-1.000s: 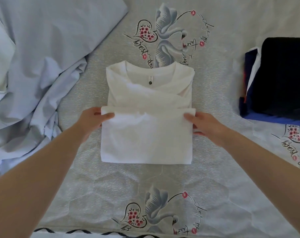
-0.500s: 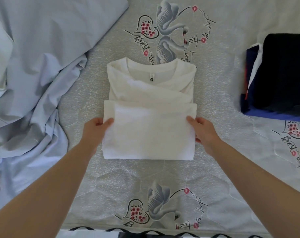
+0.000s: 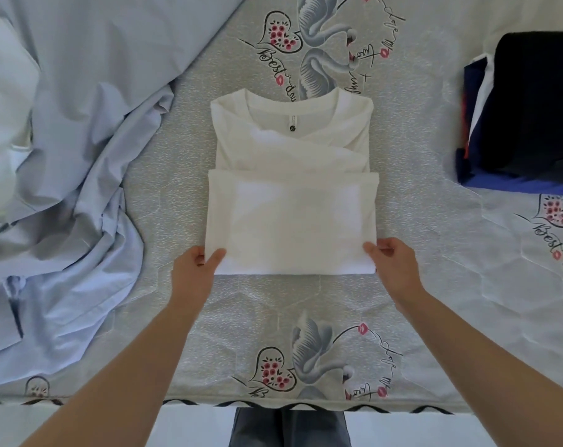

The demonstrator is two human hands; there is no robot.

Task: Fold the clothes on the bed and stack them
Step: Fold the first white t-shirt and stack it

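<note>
Both hands have slid down the white T-shirt's [image 3: 291,195] sides to its near corners. Left hand [image 3: 194,274] pinches the corner at 7 o'clock, thumb on top, fingers curled beneath; right hand [image 3: 393,267] pinches the one at 5 o'clock likewise. It lies mid-mattress [image 3: 418,140], half folded, collar toward 12. Stacked dark clothes [image 3: 531,108] sit at 2 o'clock, a pale blue sheet [image 3: 90,124] at 9.

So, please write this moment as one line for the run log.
step: folding white shirt | left hand: pinches near left corner | right hand: pinches near right corner | folded stack: at right on bed
</note>
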